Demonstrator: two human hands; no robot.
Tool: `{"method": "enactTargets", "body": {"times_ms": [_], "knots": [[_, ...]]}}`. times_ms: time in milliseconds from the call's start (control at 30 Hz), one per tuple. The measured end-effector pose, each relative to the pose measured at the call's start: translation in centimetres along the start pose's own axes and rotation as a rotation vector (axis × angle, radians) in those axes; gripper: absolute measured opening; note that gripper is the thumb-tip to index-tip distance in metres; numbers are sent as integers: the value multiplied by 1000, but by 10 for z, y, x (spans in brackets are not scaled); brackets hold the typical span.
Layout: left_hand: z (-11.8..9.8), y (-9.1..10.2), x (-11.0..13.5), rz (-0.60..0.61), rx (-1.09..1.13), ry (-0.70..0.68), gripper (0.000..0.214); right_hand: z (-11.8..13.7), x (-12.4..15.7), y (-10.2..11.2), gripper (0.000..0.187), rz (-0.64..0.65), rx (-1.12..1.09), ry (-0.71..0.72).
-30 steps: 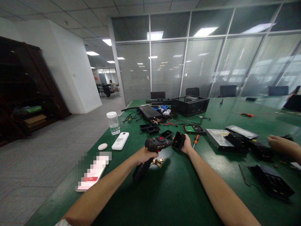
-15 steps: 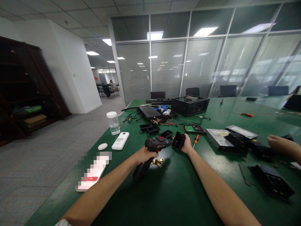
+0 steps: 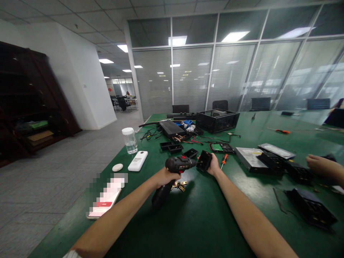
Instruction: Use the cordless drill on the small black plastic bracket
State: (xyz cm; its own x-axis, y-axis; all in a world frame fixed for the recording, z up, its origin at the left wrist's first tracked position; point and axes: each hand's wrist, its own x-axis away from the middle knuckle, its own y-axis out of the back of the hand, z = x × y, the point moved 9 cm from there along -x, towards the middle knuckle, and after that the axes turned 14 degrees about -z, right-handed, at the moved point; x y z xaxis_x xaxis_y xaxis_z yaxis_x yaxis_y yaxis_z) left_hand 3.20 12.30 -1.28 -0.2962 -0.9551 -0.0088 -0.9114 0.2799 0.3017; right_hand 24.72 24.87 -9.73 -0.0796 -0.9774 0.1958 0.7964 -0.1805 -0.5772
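My left hand (image 3: 168, 177) is wrapped round the handle of a black cordless drill (image 3: 178, 165), its chuck pointing right. The drill's tip reaches the open face of a small black plastic box (image 3: 204, 161); whether it touches a screw inside is too small to tell. My right hand (image 3: 214, 165) grips that box from its right side and holds it tilted above the table. Several small brass-coloured metal pieces (image 3: 180, 185) lie in a pile below the drill. An orange-handled screwdriver (image 3: 224, 160) rests just right of my right hand. Similar black boxes (image 3: 175, 148) lie beyond the drill.
On the green table (image 3: 199, 222) at left are a lidded jar (image 3: 130, 141), a white device (image 3: 138, 161) and a phone (image 3: 107, 200). A black frame case (image 3: 217, 121) and cables stand behind. At right, another person's hand (image 3: 319, 165) is near black parts (image 3: 309, 208).
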Motion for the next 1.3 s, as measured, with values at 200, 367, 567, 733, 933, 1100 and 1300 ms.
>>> {"method": "enactTargets", "body": {"times_ms": [200, 367, 567, 733, 933, 1100, 1300], "knots": [[1, 0, 0, 0, -6, 11, 14, 0, 0, 0, 40, -3, 18, 8], [1, 0, 0, -3, 8, 13, 15, 0, 1, 0, 41, -10, 21, 9], [2, 1, 0, -10, 14, 38, 15, 2, 2, 0, 39, -9, 59, 33], [2, 0, 0, 1, 20, 31, 13, 2, 2, -1, 40, 1, 46, 33], [3, -2, 0, 14, 52, 40, 14, 0, 1, -1, 42, 4, 63, 18], [3, 0, -1, -3, 41, 20, 15, 1, 1, -2, 42, 13, 69, 30], [2, 0, 0, 3, 40, 19, 14, 4, 3, -1, 40, 11, 81, 66]]}}
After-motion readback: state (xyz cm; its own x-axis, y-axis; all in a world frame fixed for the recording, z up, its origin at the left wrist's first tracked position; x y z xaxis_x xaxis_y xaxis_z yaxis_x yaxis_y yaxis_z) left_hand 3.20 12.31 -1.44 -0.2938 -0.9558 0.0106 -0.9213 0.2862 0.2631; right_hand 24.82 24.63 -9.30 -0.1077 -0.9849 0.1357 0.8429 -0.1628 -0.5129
